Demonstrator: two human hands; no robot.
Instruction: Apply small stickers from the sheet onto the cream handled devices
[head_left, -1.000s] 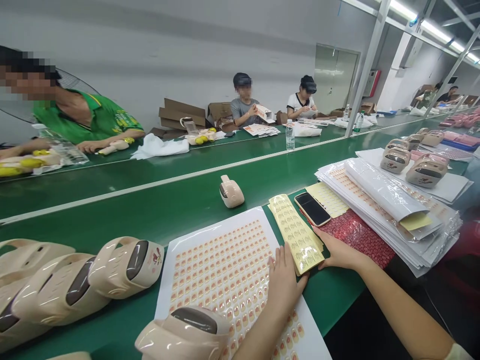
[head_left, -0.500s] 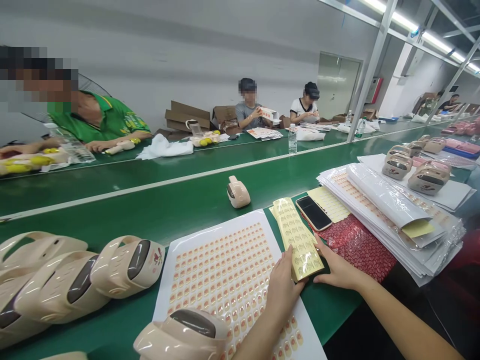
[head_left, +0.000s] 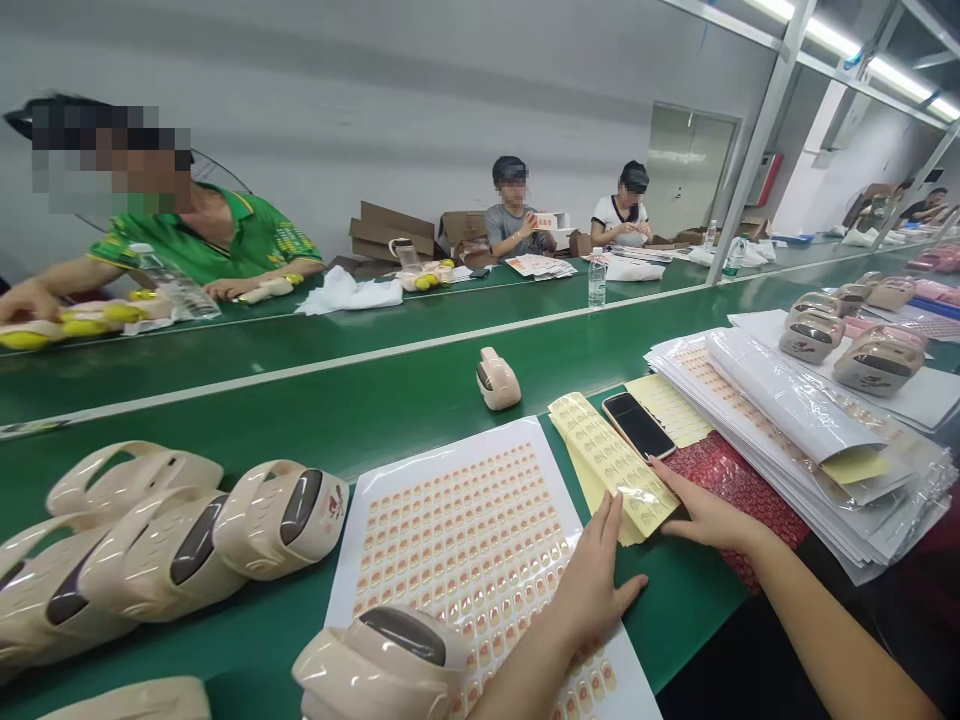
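Observation:
A stack of yellow label sheets (head_left: 611, 455) with printed text lies at a slant on the green table. My left hand (head_left: 596, 580) is at its lower left edge, fingers stretched and thumb spread away. On the opposite side, my right hand (head_left: 712, 510) touches the right edge, with its thumb and fingers apart. Under my left forearm is a white sheet of oval orange stickers (head_left: 457, 520), partly covered by the arm. A beige plastic device with a dark window (head_left: 382, 665) sits on this sheet's near left corner.
Several beige devices (head_left: 281, 520) crowd the left, and one beige device (head_left: 498, 380) stands ahead. A phone (head_left: 639, 425) lies beside red bubble wrap (head_left: 731, 490). Stacked sticker sheets (head_left: 810, 450) are at right. A bottle (head_left: 597, 280) and co-workers (head_left: 247, 240) are across the table.
My left hand has drawn its thumb out from the yellow label sheets and spread it. My right hand stays by their right edge. The view has swung slightly left.

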